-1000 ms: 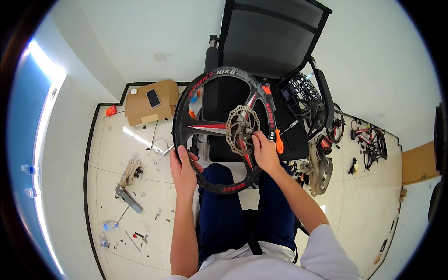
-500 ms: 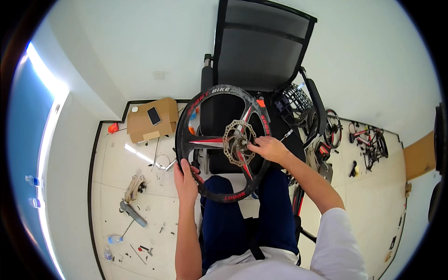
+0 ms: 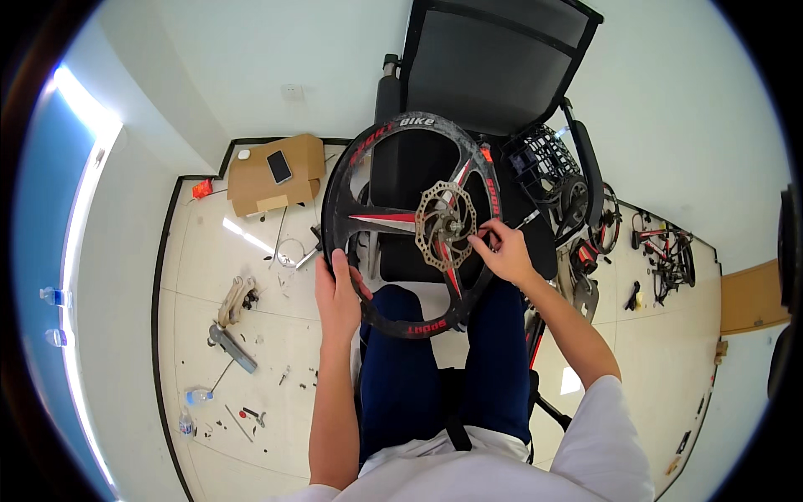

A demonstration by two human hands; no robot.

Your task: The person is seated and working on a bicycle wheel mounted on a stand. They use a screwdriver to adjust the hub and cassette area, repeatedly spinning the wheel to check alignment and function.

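Since the earlier frame our right hand [image 3: 504, 253] has come off the rim and moved in toward the hub, while our left hand [image 3: 336, 294] has stayed on the lower left of the rim. We are seated, with the black spoked bicycle wheel with red markings [image 3: 376, 216] standing tilted on our dark blue trousered knees [image 3: 393, 360], its face turned toward us.

Our left hand is closed around the black rim, fingers wrapped over its edge and thumb on the near side. Our right hand is partly curled, its fingertips [image 3: 475, 242] pinched at the edge of the round perforated steel brake disc [image 3: 445, 226] at the wheel's centre; we cannot tell whether they hold a small part there or only touch the disc.

Behind the wheel stands a black mesh-backed office chair [image 3: 493, 63]. Just to its right lie a black wire basket [image 3: 548, 163] and a heap of dark bicycle parts [image 3: 590, 217]. On the pale tiled floor [image 3: 201, 251] to our left sits a flat brown cardboard box [image 3: 272, 180] with a dark phone [image 3: 279, 166] on top, and nearer us scattered tools, among them a grey metal tool [image 3: 232, 348] and a clear plastic bottle [image 3: 199, 395].
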